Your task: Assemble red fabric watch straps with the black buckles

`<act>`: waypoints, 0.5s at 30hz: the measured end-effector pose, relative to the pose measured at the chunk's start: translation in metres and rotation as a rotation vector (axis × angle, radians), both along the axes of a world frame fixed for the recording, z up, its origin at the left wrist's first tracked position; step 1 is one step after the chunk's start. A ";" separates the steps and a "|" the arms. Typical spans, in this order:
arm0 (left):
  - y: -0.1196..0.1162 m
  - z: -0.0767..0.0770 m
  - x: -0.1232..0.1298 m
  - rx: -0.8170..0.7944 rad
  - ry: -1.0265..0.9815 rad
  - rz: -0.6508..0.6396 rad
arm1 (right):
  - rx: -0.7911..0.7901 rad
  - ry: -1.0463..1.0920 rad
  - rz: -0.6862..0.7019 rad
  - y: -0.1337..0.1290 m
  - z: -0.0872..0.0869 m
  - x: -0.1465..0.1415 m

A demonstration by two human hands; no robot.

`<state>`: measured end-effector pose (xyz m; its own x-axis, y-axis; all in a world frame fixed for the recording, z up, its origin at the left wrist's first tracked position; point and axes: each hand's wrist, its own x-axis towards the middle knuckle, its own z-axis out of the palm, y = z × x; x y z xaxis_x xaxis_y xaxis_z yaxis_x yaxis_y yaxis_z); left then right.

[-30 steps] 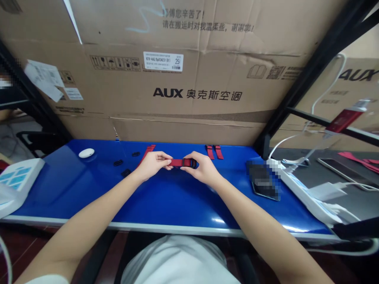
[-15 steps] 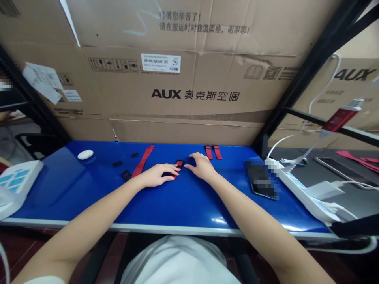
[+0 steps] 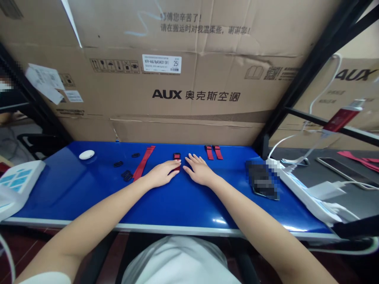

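A short red strap [image 3: 177,167] with a black buckle [image 3: 177,155] at its far end lies upright in the middle of the blue table. My left hand [image 3: 161,173] has the strap between its fingertips and thumb, below the buckle, and covers part of it. To the right, apart from the strap, my right hand [image 3: 199,170] rests palm down with its fingers spread and nothing in them. Left of my left hand lies a longer red strap [image 3: 144,162]. Beyond it are loose black buckles [image 3: 127,176], several in all.
Two red straps with buckles [image 3: 209,152] lie at the back right. A phone [image 3: 263,180] and a white power strip [image 3: 302,189] are on the right, a white oval object [image 3: 87,154] and a white device [image 3: 22,185] on the left. A cardboard wall [image 3: 189,130] closes the back.
The buckled strap has turned from slanted to straight, its buckle now pointing away from me. My left hand has shifted slightly right; my right hand has moved slightly left and lowered flatter.
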<state>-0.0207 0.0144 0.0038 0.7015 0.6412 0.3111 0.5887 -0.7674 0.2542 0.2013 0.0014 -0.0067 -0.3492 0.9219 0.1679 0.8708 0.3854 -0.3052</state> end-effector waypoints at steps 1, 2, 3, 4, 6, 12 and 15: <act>-0.002 0.002 -0.002 0.004 -0.015 0.000 | -0.002 0.008 0.012 -0.001 0.001 0.000; -0.004 0.005 -0.004 0.009 -0.026 0.009 | -0.002 0.016 0.028 -0.003 0.003 0.000; -0.005 0.007 -0.006 0.015 -0.029 0.030 | -0.002 0.022 0.046 -0.005 0.004 0.000; -0.007 0.009 -0.009 0.018 -0.020 0.064 | -0.002 0.025 0.063 -0.007 0.006 -0.001; -0.009 0.012 -0.013 -0.005 0.032 0.160 | -0.007 0.019 0.082 -0.011 0.008 -0.001; -0.012 0.010 -0.019 -0.184 0.213 0.322 | -0.043 -0.040 0.080 -0.015 0.012 -0.004; -0.011 0.008 -0.019 -0.189 0.224 0.316 | -0.039 -0.047 0.078 -0.014 0.011 -0.005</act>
<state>-0.0396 0.0037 0.0122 0.4986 0.8664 0.0293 0.8439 -0.4928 0.2122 0.1962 -0.0128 0.0045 -0.4272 0.8969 0.1141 0.8520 0.4416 -0.2811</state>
